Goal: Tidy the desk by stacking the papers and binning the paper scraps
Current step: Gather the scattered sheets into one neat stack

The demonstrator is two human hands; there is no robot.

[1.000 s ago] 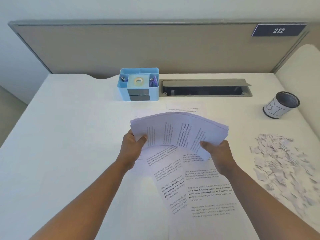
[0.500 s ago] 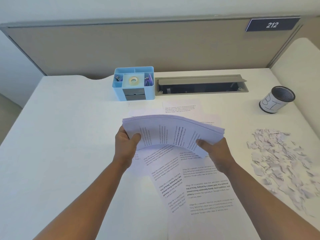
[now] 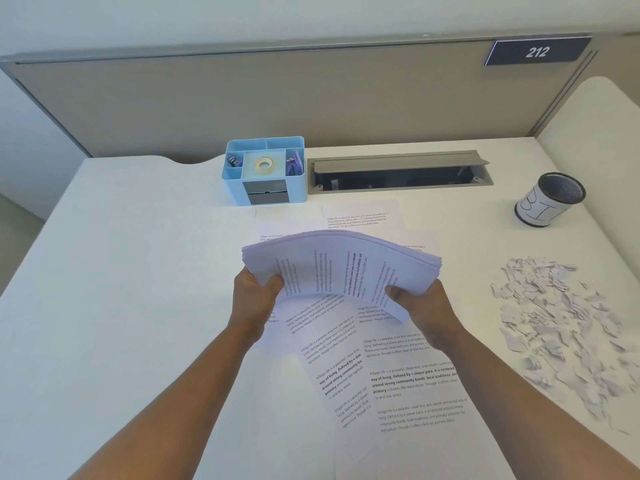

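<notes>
I hold a thick stack of printed papers (image 3: 341, 265) above the middle of the white desk (image 3: 131, 271); it arches upward between my hands. My left hand (image 3: 254, 296) grips its left near corner, thumb on top. My right hand (image 3: 420, 306) grips its right near edge, thumb on top. Several loose printed sheets (image 3: 394, 379) lie spread on the desk beneath and in front of the stack, and more sheets (image 3: 358, 216) lie behind it. A heap of torn paper scraps (image 3: 568, 323) covers the desk at the right. A small black mesh bin (image 3: 549, 199) with a white label stands at the back right.
A light blue desk organiser (image 3: 265, 171) with tape and clips stands at the back centre. Beside it a grey cable hatch (image 3: 398, 171) is open in the desk. A beige partition (image 3: 277, 102) with a "212" sign closes the back. A second desk surface (image 3: 602, 133) adjoins at the right.
Both hands keep their grip on the stack. It has stayed at about the same height over the loose sheets, while my view shifted slightly.
</notes>
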